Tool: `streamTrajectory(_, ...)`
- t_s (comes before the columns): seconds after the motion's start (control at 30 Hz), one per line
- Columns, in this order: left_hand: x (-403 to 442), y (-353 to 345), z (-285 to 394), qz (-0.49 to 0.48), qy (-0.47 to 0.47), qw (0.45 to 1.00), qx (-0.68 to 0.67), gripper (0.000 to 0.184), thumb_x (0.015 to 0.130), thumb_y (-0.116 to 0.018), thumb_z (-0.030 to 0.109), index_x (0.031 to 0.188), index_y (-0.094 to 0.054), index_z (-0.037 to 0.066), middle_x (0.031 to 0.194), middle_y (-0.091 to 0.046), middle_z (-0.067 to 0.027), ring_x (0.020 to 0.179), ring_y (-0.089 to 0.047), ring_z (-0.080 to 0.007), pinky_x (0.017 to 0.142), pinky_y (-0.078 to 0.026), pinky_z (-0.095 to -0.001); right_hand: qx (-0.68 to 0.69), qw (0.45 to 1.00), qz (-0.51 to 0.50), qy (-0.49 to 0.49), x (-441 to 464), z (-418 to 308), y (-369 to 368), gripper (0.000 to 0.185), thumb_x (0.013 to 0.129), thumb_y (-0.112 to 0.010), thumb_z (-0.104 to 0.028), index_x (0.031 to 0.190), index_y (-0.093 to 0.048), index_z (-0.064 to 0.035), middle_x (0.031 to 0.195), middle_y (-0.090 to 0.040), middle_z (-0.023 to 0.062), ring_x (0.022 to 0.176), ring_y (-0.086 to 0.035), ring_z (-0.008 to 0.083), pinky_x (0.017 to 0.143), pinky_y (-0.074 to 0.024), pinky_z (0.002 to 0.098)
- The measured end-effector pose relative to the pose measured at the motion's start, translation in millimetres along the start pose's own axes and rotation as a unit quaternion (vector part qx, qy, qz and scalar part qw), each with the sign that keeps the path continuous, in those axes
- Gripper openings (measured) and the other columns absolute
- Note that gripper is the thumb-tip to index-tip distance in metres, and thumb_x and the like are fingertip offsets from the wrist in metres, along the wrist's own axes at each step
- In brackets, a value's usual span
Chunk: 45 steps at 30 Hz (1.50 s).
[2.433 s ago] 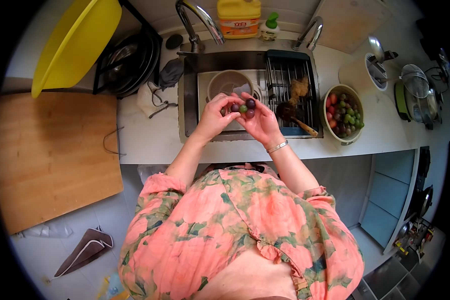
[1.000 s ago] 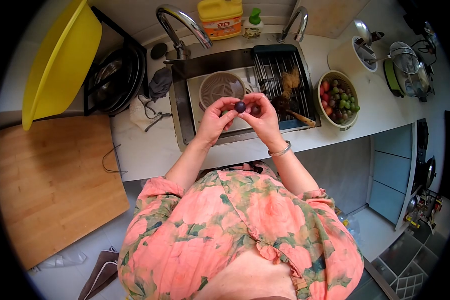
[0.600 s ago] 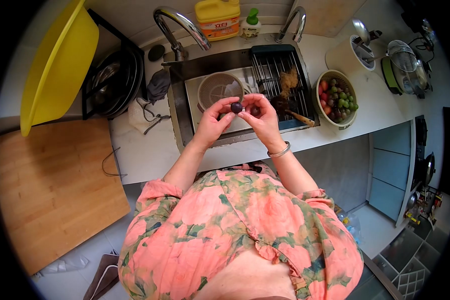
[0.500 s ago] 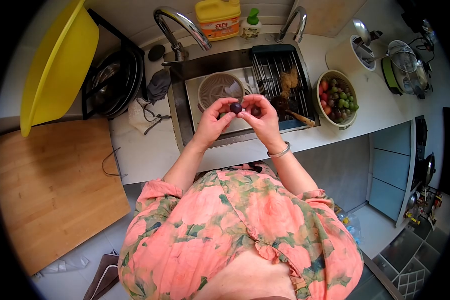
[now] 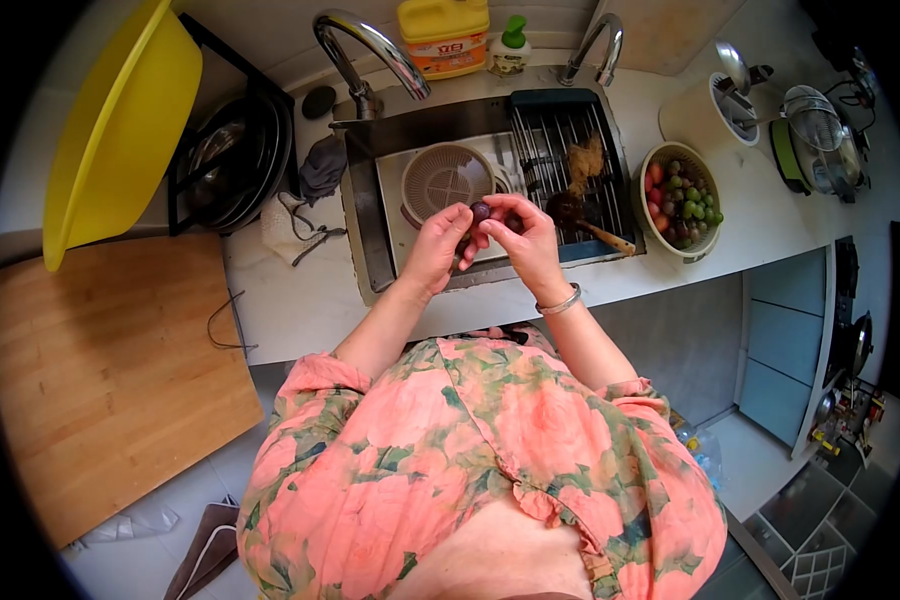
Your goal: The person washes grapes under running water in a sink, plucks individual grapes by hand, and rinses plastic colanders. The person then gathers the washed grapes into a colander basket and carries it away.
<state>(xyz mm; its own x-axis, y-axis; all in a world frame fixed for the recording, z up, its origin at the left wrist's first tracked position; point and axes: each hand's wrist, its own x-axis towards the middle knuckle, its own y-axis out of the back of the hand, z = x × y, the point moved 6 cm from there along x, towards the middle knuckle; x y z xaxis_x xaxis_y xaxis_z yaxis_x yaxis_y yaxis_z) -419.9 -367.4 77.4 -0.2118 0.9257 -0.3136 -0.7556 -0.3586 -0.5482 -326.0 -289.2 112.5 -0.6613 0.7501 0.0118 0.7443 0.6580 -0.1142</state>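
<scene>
Above the tabletop's (image 5: 290, 305) sink (image 5: 430, 128), the dark grape (image 5: 480, 211) is now pinched at a shifted angle in the closed left grip (image 5: 438, 250), a second grape (image 5: 513, 222) seemingly cupped by the curled right grip (image 5: 528, 248), suggesting turning.

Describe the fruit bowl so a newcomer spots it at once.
Start at the steel sink and move right, past the drying rack. Just beyond, on the white countertop, stands a round cream bowl. Unlike the white utensil holder behind it, it holds green and dark grapes beside reddish fruit.
</scene>
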Motion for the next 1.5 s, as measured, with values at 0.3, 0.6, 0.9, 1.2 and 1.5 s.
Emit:
streamTrajectory(0.3,1,-3,-1,-0.018,0.001,0.999,-0.029,0.018,0.093,-0.047,0.025,0.091,-0.051,0.008,0.074,-0.057,-0.0034,0.056,-0.048,-0.0057,0.042,-0.036,-0.0164,0.034,0.999,-0.014,-0.023,-2,5,3,0.024,0.078,-0.059,0.005,0.101,-0.055,0.0007,0.084,-0.054,0.0021,0.075,-0.053,0.0077,0.069,-0.0455,0.0216)
streamTrajectory(0.6,-3,-7,15,-0.002,-0.034,0.999,-0.027,0.022,0.085,-0.051,0.01,0.106,-0.043,0.009,0.087,-0.059,-0.0085,0.061,-0.052,-0.0085,0.043,-0.038,-0.0173,0.18,0.982,-0.057,-0.017,-7,6,9,0.04,0.077,-0.043,0.013,0.114,-0.042,-0.0004,0.116,-0.048,0.0114,0.104,-0.053,0.0184,0.094,-0.0418,0.0305)
streamTrajectory(0.9,-2,-24,-2,-0.009,0.034,0.998,-0.05,0.016,0.09,-0.048,0.017,0.104,-0.046,0.01,0.074,-0.058,-0.0066,0.052,-0.054,-0.0091,0.039,-0.037,-0.0169,0.187,0.978,-0.077,0.06,-17,-14,16,0.047,0.077,-0.041,0.016,0.12,-0.038,-0.0016,0.131,-0.041,0.0137,0.125,-0.038,0.0235,0.099,-0.0373,0.033)
streamTrajectory(1.2,-2,-40,-13,-0.005,0.053,0.999,0.003,0.019,0.09,-0.053,0.018,0.105,-0.046,0.01,0.08,-0.057,-0.0037,0.053,-0.052,-0.0066,0.037,-0.036,-0.0153,0.135,0.984,-0.081,0.084,-27,-17,20,0.052,0.076,-0.043,0.016,0.124,-0.039,-0.0033,0.134,-0.038,0.0142,0.126,-0.038,0.0235,0.098,-0.0376,0.0321)
streamTrajectory(1.5,7,-55,-23,0.021,0.034,0.999,0.008,0.016,0.089,-0.053,0.013,0.104,-0.048,0.012,0.077,-0.054,-0.0016,0.05,-0.049,-0.0066,0.035,-0.033,-0.0161,0.008,0.997,0.016,0.081,-32,0,49,0.034,0.079,-0.053,0.006,0.112,-0.055,-0.0015,0.108,-0.058,0.0098,0.099,-0.056,0.0168,0.084,-0.0461,0.027)
